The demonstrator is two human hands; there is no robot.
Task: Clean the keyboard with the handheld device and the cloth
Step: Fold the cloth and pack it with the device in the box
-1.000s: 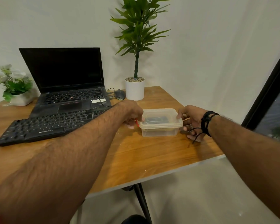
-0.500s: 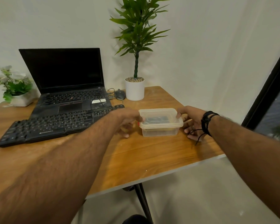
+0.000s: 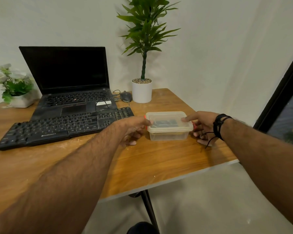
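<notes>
Keyboard (image 3: 64,126), a black full-size plastic one, lay at the left on the wooden table (image 3: 159,159), its far edge up against an open black laptop (image 3: 69,85); key legends were too small to read. A small white pot of pale flowers (image 3: 13,86) stood at far left, and a black mouse (image 3: 126,96) sat beside a tall green plant in a white cylindrical pot (image 3: 142,92).

Right of the keyboard's end stood a clear lidded plastic tub (image 3: 168,126) with small red tabs at both ends. Something dark lay inside; the cloudy lid hid what it was. No cloth could be made out.

Left hand (image 3: 134,128) gripped the tub's left end, thumb on the lid, fingers curled under by the red tab. Right hand (image 3: 201,125), with black cords at the wrist, held the right end the same way, forefinger on the lid, lower fingers partly hidden behind the tub. The keyboard lay just beside the left hand, untouched.
</notes>
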